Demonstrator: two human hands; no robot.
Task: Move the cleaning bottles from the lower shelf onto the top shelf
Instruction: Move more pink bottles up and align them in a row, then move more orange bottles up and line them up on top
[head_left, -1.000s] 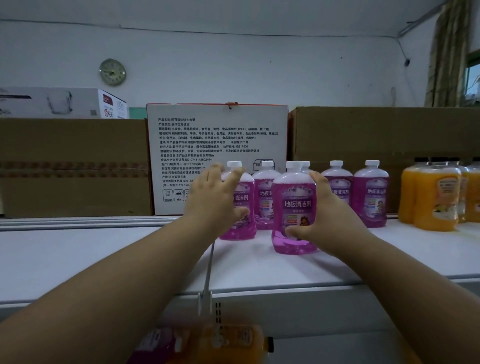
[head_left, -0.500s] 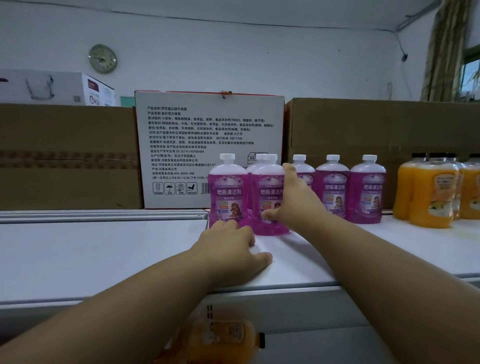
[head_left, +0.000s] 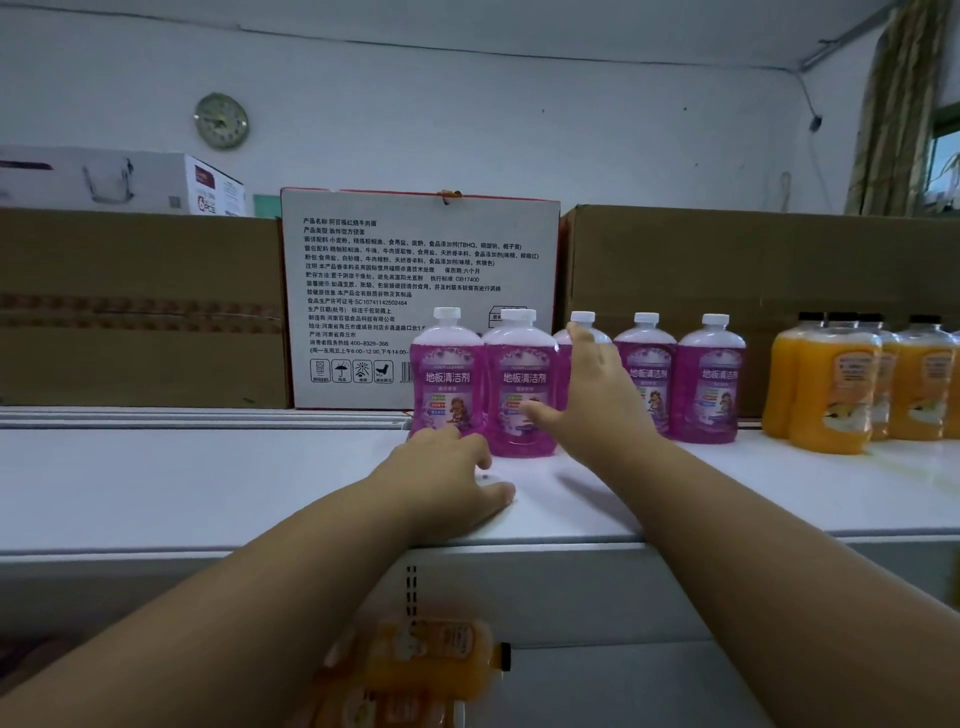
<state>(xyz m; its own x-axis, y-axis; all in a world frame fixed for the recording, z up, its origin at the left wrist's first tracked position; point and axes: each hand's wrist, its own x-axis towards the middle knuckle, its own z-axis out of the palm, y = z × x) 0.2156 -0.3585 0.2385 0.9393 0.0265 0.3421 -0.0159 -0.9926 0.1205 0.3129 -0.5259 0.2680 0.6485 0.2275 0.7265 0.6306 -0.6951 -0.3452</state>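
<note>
Head cam had the purple bottles (head_left: 521, 384) standing upright in a tight row on the top shelf (head_left: 208, 483), with two more partly hidden behind the front ones. Your right hand (head_left: 597, 405) was up against the side of the front one with fingers spread, more nudging than gripping. Your left hand (head_left: 447, 480) lay flat on the shelf just in front of the leftmost bottle, holding nothing.

They looked nearly full, so I'd guess fairly heavy for their size, and the smooth plastic was probably a bit slippery. The body under the shoulder seemed the best place to grab; the white caps (head_left: 447, 313) looked too small for a decent hold.

That shelf was white, flat and glossy, so bottles would likely slide rather than tip. Orange bottles (head_left: 831, 389) sat near them on the right, cartons (head_left: 135, 306) and a printed box (head_left: 415, 270) stood behind, and a clock (head_left: 221, 121) hung on the wall. Another orange one (head_left: 431, 654) was blurry down below.
</note>
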